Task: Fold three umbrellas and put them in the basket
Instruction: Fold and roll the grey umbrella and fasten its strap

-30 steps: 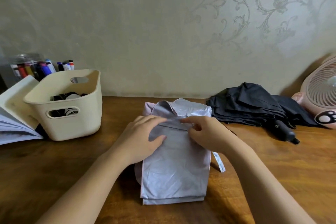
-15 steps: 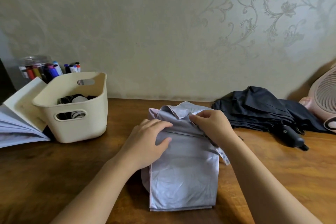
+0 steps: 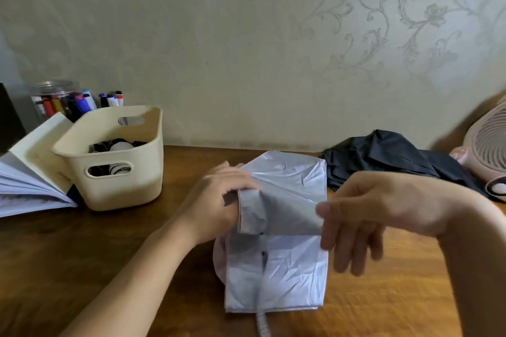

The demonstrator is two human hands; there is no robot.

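A pale lilac umbrella (image 3: 276, 273) lies collapsed on the wooden table in front of me, its handle end at the near edge. My left hand (image 3: 216, 205) grips a rolled fold of its fabric at the left side. My right hand (image 3: 353, 227) pinches the canopy's right edge between thumb and fingers, the other fingers hanging down. A black umbrella (image 3: 383, 161) lies loosely collapsed at the back right. The cream plastic basket (image 3: 120, 189) stands at the left and holds a dark folded umbrella (image 3: 117, 145).
An open book (image 3: 30, 172) leans beside the basket on the left. A jar of markers (image 3: 63, 102) stands behind it. A pink fan (image 3: 490, 156) sits at the right edge against the wall. Bare wood shows near me on both sides.
The camera has tilted and shifted. My left hand has rolled a flap of the lilac fabric over, and my right hand has moved right and up to the canopy's right edge.
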